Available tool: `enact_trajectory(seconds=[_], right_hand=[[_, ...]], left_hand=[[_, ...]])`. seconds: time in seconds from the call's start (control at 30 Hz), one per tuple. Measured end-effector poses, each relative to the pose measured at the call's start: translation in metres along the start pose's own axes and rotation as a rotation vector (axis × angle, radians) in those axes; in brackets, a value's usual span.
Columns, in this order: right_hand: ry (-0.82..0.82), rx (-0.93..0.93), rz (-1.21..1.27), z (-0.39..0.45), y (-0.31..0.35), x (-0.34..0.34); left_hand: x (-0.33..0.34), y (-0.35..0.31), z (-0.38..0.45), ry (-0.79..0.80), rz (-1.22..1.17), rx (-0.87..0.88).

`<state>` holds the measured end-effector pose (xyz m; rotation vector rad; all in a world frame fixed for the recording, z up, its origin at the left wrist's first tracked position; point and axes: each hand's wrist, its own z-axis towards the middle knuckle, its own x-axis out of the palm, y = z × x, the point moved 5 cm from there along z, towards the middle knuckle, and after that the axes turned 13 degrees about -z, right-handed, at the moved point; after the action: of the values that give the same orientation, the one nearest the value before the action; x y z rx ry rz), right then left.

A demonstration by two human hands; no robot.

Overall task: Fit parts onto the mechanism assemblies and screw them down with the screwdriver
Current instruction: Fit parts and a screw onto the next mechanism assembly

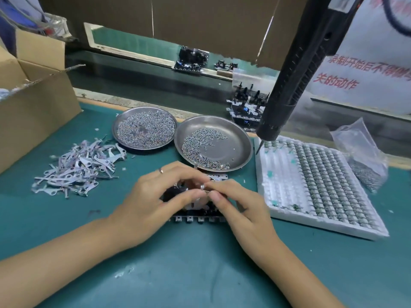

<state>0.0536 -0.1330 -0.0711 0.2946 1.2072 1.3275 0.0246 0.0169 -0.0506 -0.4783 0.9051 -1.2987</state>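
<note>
Both hands meeting over the mechanism assembly [195, 215] mid-desk, left hand [153, 196] fingers curled gripping it, right hand [240, 207] pinching a small metal part [202, 187]

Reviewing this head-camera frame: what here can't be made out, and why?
- Mechanism assembly: mostly covered by the left hand and right hand.
- Small part pinched at the fingertips: too small and blurred to identify.
- Screwdriver: upper end cut off by the top edge.
- Red sign text: cut off at the right edge.
- Cardboard box: contents hidden by its flaps.
</note>
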Motion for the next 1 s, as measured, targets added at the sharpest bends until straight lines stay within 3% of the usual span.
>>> enact_trajectory(seconds=[0.33,0.57,0.77,1.0], right_hand=[[-0.075,-0.009,-0.133,0.004,-0.007,-0.009],[-0.043,-0.148,-0.403,0.000,-0.007,0.000],[-0.046,-0.171,-0.348,-0.002,-0.006,-0.001],[-0.003,-0.173,-0.304,-0.002,-0.004,0.000]], left_hand=[[-0.004,0.023,-0.005,-0.121,-0.369,-0.420],[-0.010,0.024,-0.010,-0.076,-0.156,-0.452],[-0.009,0.019,-0.009,-0.020,-0.024,-0.473],[-0.010,0.015,-0.007,0.017,-0.068,-0.507]])
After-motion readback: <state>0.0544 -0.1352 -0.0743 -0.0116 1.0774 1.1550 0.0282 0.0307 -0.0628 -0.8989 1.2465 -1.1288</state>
